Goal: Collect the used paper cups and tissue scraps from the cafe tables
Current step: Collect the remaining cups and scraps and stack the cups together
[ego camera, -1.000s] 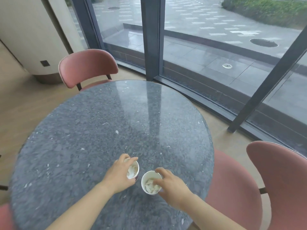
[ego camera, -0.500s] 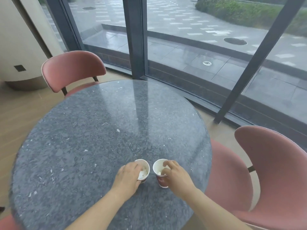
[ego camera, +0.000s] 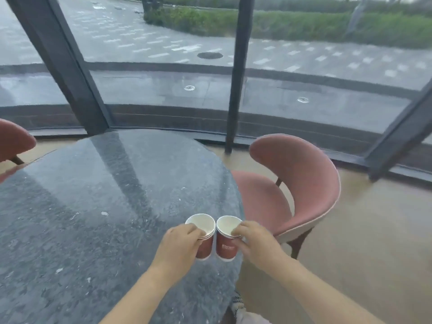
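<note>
Cafe seating: round stone table (ego camera: pixel 93 206), pink chairs (ego camera: pixel 304 190), window wall (ego camera: pixel 163 73)

Round dark speckled stone worktop (ego camera: pixel 98 206), glossy, reflecting window frames. Small white scrap (ego camera: pixel 104 213) near centre; another pale fleck (ego camera: pixel 59 270) toward near-left. Cannot tell whether cups rest on it.

Cups: the left cup stack (ego camera: pixel 203 235) and the right cup (ego camera: pixel 226 239) are side by side, rims touching, above the right edge of the tabletop (ego camera: pixel 93 206).
Chair (ego camera: pixel 292 190): right of the tabletop.
Window (ego camera: pixel 233 66): behind both.
</note>
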`<state>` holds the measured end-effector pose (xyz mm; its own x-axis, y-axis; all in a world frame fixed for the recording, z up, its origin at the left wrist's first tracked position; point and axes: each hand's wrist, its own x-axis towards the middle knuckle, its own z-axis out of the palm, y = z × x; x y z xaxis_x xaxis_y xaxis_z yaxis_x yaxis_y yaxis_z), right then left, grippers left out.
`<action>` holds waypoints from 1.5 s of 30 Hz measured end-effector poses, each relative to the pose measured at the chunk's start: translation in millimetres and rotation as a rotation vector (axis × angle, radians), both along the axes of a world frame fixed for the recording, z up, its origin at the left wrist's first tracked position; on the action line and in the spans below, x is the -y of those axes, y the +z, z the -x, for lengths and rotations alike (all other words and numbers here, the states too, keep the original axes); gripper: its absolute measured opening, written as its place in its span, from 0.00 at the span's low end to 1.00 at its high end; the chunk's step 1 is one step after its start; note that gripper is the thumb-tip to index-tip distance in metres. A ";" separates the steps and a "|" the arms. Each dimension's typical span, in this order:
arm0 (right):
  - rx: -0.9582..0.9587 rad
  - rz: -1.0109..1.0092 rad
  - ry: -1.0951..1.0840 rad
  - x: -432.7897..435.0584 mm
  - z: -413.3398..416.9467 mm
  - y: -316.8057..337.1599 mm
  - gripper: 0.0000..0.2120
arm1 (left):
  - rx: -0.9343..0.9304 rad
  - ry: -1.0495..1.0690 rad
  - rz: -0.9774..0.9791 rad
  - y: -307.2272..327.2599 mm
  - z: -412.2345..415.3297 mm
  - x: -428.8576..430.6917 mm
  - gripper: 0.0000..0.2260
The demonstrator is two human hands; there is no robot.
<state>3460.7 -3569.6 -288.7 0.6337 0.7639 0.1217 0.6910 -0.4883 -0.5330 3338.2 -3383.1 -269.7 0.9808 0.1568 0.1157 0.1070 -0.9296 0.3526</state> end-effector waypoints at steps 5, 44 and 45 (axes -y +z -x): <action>-0.010 -0.075 -0.294 83.8 22.7 29.8 0.05 | 0.124 -0.272 0.098 19.8 -32.9 69.3 0.03; 0.232 -0.125 -1.846 748.1 185.0 52.8 0.06 | 0.050 -1.571 0.208 53.9 -129.6 838.6 0.09; 0.224 -0.118 -1.844 758.3 179.4 50.9 0.06 | 0.031 -1.572 0.214 51.1 -134.7 848.8 0.09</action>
